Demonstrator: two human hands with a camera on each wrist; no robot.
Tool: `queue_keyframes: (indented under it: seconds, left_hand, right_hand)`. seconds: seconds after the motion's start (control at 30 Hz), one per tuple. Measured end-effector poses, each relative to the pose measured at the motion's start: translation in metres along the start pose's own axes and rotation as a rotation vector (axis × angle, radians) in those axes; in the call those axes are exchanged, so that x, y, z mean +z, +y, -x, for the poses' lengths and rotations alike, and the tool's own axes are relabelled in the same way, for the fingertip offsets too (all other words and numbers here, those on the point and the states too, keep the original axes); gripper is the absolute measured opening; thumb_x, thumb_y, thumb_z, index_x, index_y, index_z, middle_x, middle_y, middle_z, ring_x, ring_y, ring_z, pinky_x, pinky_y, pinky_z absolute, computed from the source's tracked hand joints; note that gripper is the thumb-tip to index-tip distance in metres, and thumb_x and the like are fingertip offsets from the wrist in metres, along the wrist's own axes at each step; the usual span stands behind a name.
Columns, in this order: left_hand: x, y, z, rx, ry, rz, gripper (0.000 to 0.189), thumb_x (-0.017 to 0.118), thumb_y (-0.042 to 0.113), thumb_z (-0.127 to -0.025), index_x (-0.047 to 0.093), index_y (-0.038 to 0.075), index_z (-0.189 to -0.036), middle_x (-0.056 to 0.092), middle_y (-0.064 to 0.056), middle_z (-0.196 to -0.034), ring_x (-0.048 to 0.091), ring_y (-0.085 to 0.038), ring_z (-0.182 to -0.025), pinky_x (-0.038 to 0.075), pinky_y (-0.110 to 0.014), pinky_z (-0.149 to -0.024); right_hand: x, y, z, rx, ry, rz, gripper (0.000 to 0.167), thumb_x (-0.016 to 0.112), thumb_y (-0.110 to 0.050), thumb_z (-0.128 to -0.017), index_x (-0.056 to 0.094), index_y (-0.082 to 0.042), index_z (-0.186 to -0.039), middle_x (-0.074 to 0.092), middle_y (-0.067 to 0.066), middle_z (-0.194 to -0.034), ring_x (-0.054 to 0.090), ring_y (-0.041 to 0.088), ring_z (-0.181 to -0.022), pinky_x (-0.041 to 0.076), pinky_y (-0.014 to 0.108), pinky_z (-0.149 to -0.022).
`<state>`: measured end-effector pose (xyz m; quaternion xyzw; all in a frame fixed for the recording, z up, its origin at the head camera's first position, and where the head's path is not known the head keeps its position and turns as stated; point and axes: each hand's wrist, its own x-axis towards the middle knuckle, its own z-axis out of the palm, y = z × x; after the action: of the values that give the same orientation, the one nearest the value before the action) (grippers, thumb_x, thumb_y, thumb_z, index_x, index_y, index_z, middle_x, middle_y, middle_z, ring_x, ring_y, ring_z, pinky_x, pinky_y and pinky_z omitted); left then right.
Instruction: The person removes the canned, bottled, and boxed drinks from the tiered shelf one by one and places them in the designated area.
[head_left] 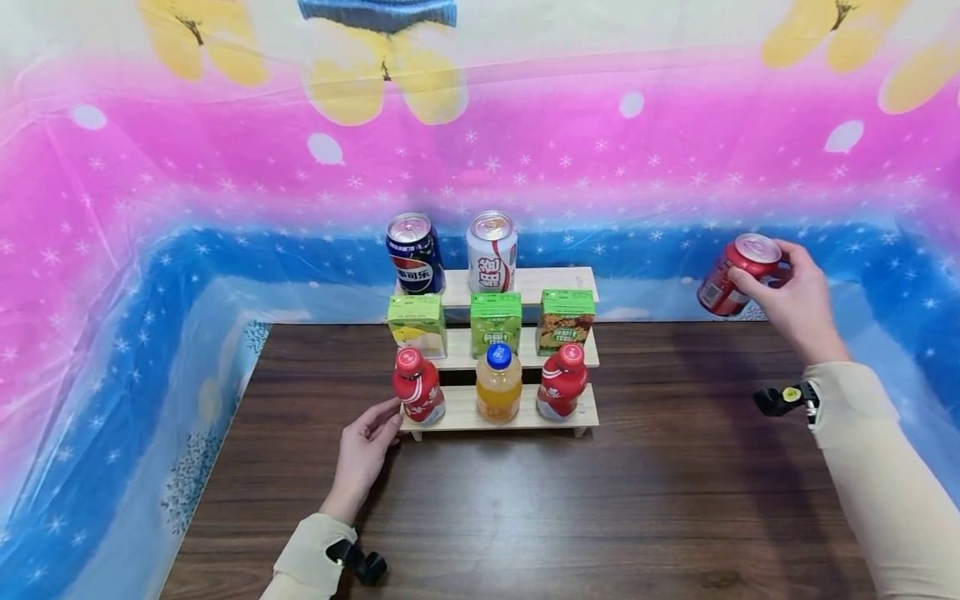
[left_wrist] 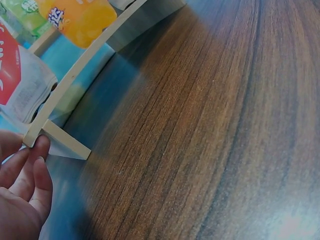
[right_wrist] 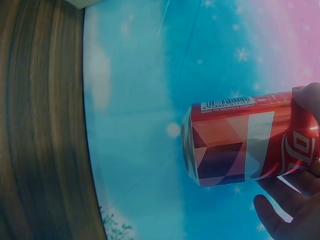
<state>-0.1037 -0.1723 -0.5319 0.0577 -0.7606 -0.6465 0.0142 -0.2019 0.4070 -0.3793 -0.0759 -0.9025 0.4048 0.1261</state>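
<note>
My right hand [head_left: 802,304] grips a red Coca-Cola can [head_left: 738,275] near its top, thumb on one side and fingers on the other. The can is held tilted above the table's far right edge; its printed side and barcode show in the right wrist view. My left hand [head_left: 363,454] pinches the front left corner of a three-tier wooden display shelf [head_left: 465,422], fingertips [left_wrist: 42,145] under the board's end. On the lowest tier stand a red bottle [head_left: 418,390], an orange drink bottle [head_left: 498,387] with a blue cap and another red bottle [head_left: 562,385].
Three green juice boxes, one of them a pear carton [head_left: 417,325], line the middle tier. A dark blue Pepsi can [head_left: 415,257] and a white can [head_left: 492,254] stand on the top tier, beside bare board at its right. Patterned cloth [head_left: 637,200] hangs behind the dark wooden table [head_left: 675,500].
</note>
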Motion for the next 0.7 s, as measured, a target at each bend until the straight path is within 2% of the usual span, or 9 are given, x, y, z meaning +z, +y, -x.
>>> queue_keyframes:
  seconds: [0.1,0.2,0.37,0.57,0.7]
  left_hand:
    - [0.0,-0.001,-0.001,0.001,-0.004,0.01,0.032,0.061,0.0,-0.103,0.065,-0.007,-0.134,0.066,-0.029,-0.13,0.067,0.001,-0.089,0.058,-0.019,-0.074]
    - [-0.001,-0.003,-0.001,0.002,-0.009,0.0,0.033,0.061,0.001,-0.103,0.063,-0.008,-0.135,0.066,-0.028,-0.131,0.067,0.0,-0.088,0.058,-0.019,-0.073]
    - [-0.001,-0.002,-0.001,0.005,0.001,-0.007,0.032,0.062,0.001,-0.103,0.065,-0.008,-0.134,0.067,-0.028,-0.13,0.067,0.001,-0.088,0.058,-0.019,-0.072]
    - [0.0,-0.003,0.0,0.019,0.018,-0.002,0.03,0.063,0.0,-0.102,0.067,-0.008,-0.131,0.068,-0.029,-0.128,0.068,0.0,-0.089,0.058,-0.018,-0.072]
    - [0.0,-0.003,-0.001,0.009,0.016,0.0,0.03,0.063,0.0,-0.102,0.067,-0.007,-0.131,0.067,-0.028,-0.129,0.067,0.001,-0.091,0.058,-0.018,-0.074]
  right_hand:
    - [-0.002,0.009,0.001,0.008,0.015,0.002,0.085,0.072,-0.045,-0.097,0.033,-0.002,-0.16,0.048,0.025,-0.147,0.053,0.008,-0.104,0.043,0.001,-0.071]
    - [-0.004,0.018,0.002,0.018,0.019,0.004,0.086,0.072,-0.045,-0.096,0.033,-0.001,-0.159,0.048,0.026,-0.147,0.051,0.004,-0.102,0.043,0.001,-0.07]
    - [-0.008,0.031,0.001,0.04,0.01,0.015,0.087,0.073,-0.046,-0.096,0.033,-0.003,-0.16,0.046,0.027,-0.149,0.052,0.008,-0.105,0.044,0.001,-0.069]
    - [-0.01,0.042,0.001,0.064,0.028,0.01,0.086,0.072,-0.044,-0.097,0.032,-0.002,-0.16,0.045,0.026,-0.149,0.049,0.001,-0.1,0.045,0.002,-0.067]
    - [-0.011,0.049,-0.001,0.073,0.026,0.012,0.086,0.071,-0.044,-0.097,0.03,-0.002,-0.161,0.043,0.026,-0.15,0.05,0.004,-0.101,0.045,0.002,-0.066]
